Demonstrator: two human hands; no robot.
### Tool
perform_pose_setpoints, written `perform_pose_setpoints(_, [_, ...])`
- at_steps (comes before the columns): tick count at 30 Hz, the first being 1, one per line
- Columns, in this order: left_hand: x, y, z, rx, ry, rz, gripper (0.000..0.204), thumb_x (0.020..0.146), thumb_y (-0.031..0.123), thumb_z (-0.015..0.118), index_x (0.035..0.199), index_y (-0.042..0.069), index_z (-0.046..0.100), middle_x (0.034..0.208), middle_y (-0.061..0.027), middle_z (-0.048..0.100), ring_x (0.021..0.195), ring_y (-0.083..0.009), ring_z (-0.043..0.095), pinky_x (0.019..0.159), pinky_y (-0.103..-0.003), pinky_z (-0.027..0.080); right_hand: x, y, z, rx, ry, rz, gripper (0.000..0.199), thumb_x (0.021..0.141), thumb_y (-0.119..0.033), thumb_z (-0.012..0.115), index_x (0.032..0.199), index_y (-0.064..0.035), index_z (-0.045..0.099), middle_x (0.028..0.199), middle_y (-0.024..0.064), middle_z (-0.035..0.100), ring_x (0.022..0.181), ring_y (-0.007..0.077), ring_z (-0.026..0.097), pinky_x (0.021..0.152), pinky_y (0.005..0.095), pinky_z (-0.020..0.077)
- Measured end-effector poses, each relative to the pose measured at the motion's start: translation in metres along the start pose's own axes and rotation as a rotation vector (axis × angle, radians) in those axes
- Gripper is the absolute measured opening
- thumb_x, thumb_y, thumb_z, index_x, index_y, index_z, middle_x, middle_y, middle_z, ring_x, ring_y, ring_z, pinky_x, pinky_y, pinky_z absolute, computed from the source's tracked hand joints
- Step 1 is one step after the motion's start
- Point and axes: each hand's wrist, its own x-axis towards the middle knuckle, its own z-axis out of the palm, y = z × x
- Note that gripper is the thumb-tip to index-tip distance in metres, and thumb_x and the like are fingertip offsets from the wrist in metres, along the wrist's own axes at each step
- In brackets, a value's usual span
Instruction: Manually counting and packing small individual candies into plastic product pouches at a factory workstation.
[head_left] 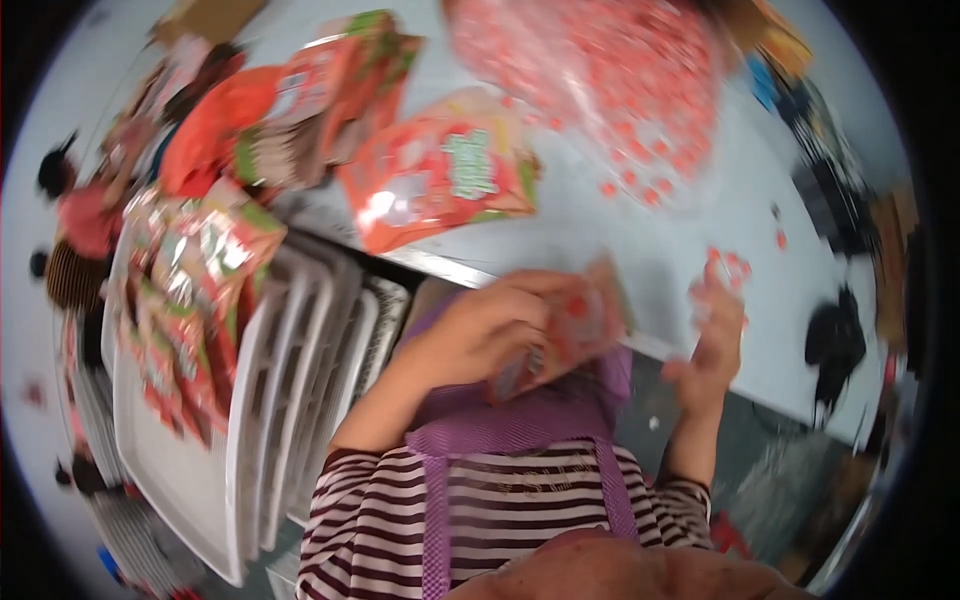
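Observation:
Gripped in my left hand [490,325] is a red-and-green plastic pouch [575,335], tilted just in front of the table edge; the fingers wrap its left side. My right hand [712,335], blurred by motion, is raised at the table's front edge with thumb and fingers apart. Close to its fingertips lie several small red pieces [738,265] on the table. Whether any piece touches the fingers is unclear. A larger red-and-orange pouch [440,175] lies flat beyond my left hand.
At the back, a big clear bag [640,90] of red pieces rests on the pale table [590,215]. Stacks of pouches [330,95] stand at the far left. Left of me, stacked white trays [180,465] carry filled pouches [200,270]. People [85,215] are farther left.

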Motion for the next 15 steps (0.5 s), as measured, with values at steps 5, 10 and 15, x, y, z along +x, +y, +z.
perform_pose_setpoints(5, [0.007, 0.007, -0.008, 0.108, 0.079, 0.152, 0.009, 0.085, -0.002, 0.053, 0.087, 0.006, 0.048, 0.122, -0.0244, 0.053, 0.108, -0.0396, 0.054, 0.089, -0.042, 0.044, -0.04, 0.101, -0.046, -0.448, 0.057, 0.404, 0.067, 0.074, -0.034, 0.066, 0.13, -0.0056, 0.043, 0.136, 0.0167, 0.04, 0.126, 0.039, 0.033, 0.105, 0.0479, 0.0245])
perform_pose_setpoints(10, [0.031, 0.016, 0.001, 0.231, 0.06, 0.176, 0.007, 0.085, -0.001, 0.054, 0.085, 0.004, 0.048, 0.122, -0.025, 0.053, 0.109, -0.0405, 0.053, 0.091, -0.044, 0.043, -0.038, 0.128, -0.035, -0.805, -0.251, 0.507, 0.069, 0.07, -0.041, 0.069, 0.13, -0.0178, 0.044, 0.138, 0.0156, 0.037, 0.126, 0.04, 0.031, 0.105, 0.0504, 0.0218])
perform_pose_setpoints(15, [0.047, 0.018, 0.015, 0.35, -0.053, 0.199, 0.009, 0.077, -0.003, 0.057, 0.073, 0.0, 0.049, 0.124, -0.0211, 0.053, 0.111, -0.04, 0.052, 0.092, -0.043, 0.043, -0.043, 0.138, -0.022, -0.703, -0.228, 0.368, 0.056, 0.07, -0.042, 0.071, 0.119, -0.0195, 0.054, 0.13, 0.0112, 0.044, 0.12, 0.0351, 0.038, 0.101, 0.0505, 0.0259])
